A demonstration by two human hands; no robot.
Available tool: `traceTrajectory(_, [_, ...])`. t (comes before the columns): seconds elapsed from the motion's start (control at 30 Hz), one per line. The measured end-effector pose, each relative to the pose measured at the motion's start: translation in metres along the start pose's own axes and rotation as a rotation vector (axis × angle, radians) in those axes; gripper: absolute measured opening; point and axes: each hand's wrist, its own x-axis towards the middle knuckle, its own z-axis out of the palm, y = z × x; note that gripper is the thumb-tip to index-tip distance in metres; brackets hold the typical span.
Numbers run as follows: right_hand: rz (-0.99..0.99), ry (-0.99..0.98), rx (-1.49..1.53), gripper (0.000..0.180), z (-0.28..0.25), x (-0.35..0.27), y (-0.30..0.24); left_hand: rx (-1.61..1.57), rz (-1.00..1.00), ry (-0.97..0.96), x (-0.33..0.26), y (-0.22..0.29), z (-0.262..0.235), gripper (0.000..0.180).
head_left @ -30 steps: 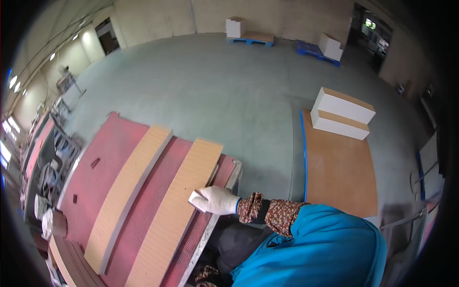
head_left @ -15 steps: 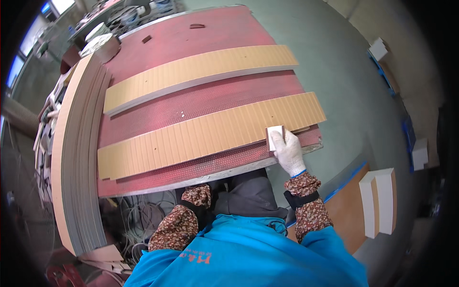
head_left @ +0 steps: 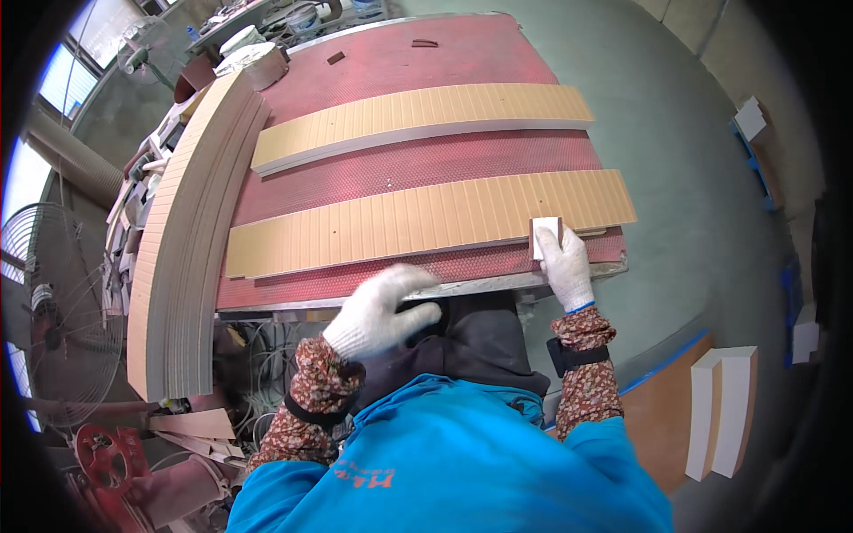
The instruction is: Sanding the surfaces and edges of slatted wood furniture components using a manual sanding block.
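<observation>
Faces a red, mesh-textured table, spreading beyond and left of the grip of the right hand. Wears a blue shirt, nearer the body than that grip. Has a tall stack of panels well to the grip's left. Has the near board, wood-toned and cross-lined, just beyond the grip, reaching left; farther beyond, a matching far board. Holds nothing in the gloved left hand, left of the grip, thumb parted from curved fingers. Pinches firmly, right thumb against fingers, a white block with a brown edge, overlapping the near board's near edge. Shows blurred orange lettering on the chest, below and left of the grip. Has a brown piece far beyond, leftward.
</observation>
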Motion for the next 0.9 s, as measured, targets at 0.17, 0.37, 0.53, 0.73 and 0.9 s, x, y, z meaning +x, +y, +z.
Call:
traceTrajectory(0.17, [0.104, -0.052, 0.03, 0.027, 0.0, -0.001, -0.009, 0.563, 0.034, 0.26, 0.039, -0.028, -0.017, 0.087])
traceTrajectory(0.37, [0.05, -0.038, 0.035, 0.027, -0.001, -0.002, -0.002, 0.811, 0.038, 0.237, 0.084, -0.057, -0.016, 0.123])
traceTrajectory(0.53, [0.073, -0.018, 0.036, 0.028, -0.006, -0.008, -0.006, 0.789, 0.059, 0.219, 0.102, -0.064, -0.015, 0.119])
traceTrajectory(0.73, [-0.161, 0.076, -0.401, 0.035, 0.009, -0.029, -0.034, 0.689, 0.089, 0.211, 0.112, -0.06, -0.007, 0.117])
traceTrajectory(0.9, [-0.243, 0.065, -0.793, 0.04, 0.029, -0.042, -0.062, 0.684, 0.099, 0.245, 0.117, -0.044, -0.003, 0.115])
